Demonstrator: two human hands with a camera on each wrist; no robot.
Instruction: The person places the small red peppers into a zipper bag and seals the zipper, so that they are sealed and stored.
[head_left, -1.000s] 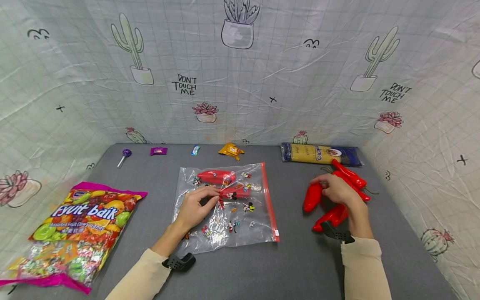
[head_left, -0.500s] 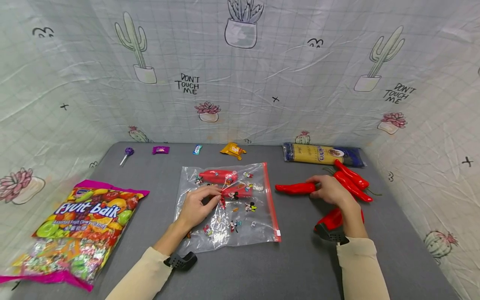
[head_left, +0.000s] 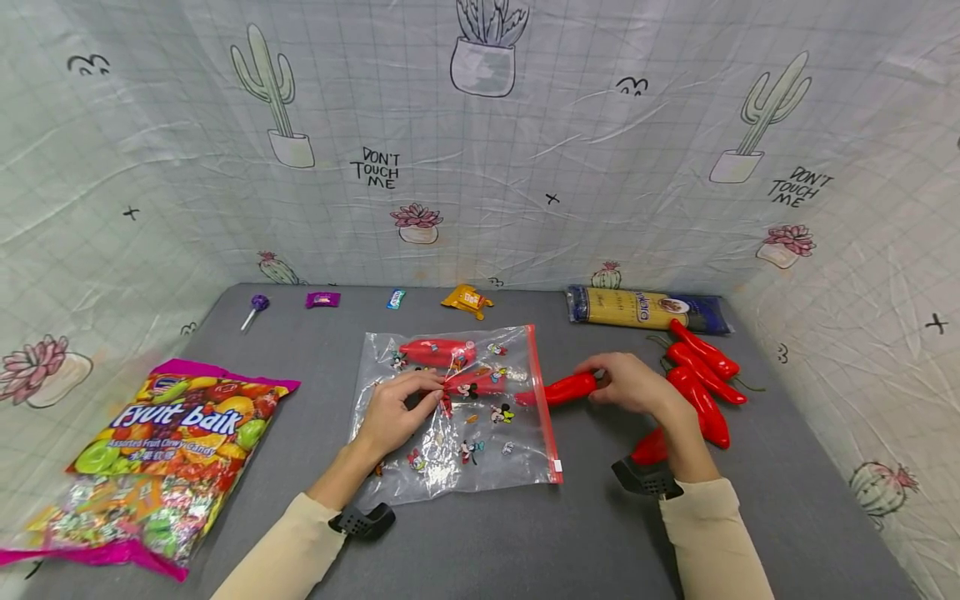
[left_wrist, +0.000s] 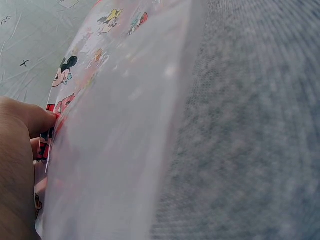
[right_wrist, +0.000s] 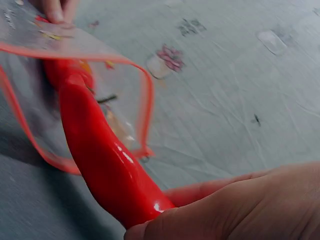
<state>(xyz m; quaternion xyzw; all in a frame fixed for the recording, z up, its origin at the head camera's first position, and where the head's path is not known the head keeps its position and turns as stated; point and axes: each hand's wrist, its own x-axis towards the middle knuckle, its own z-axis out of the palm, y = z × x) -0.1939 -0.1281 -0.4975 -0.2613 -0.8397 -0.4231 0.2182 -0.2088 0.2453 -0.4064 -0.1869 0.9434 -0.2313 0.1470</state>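
A clear zip bag [head_left: 450, 467] with cartoon prints and a red zip edge lies mid-table, red peppers visible inside it. My left hand [head_left: 397, 412] pinches its upper film between thumb and fingers; in the left wrist view the film [left_wrist: 115, 130] stands raised off the grey surface. My right hand [head_left: 630, 383] grips one end of a red pepper [head_left: 572, 390], whose far tip is inside the bag's mouth. In the right wrist view the red-edged mouth [right_wrist: 148, 100] gapes around that tip, with another pepper [right_wrist: 55, 72] further in.
Several more red peppers [head_left: 701, 400] lie right of and partly under my right forearm. A pasta packet [head_left: 622, 307] lies behind them. Along the back are an orange packet [head_left: 467, 300], small sweets and a lollipop [head_left: 258, 303]. A large candy bag [head_left: 172, 433] lies left.
My right hand has drawn the pepper leftward from the pile, turned it sideways, and brought its tip into the bag's mouth. The left hand keeps its hold on the bag.
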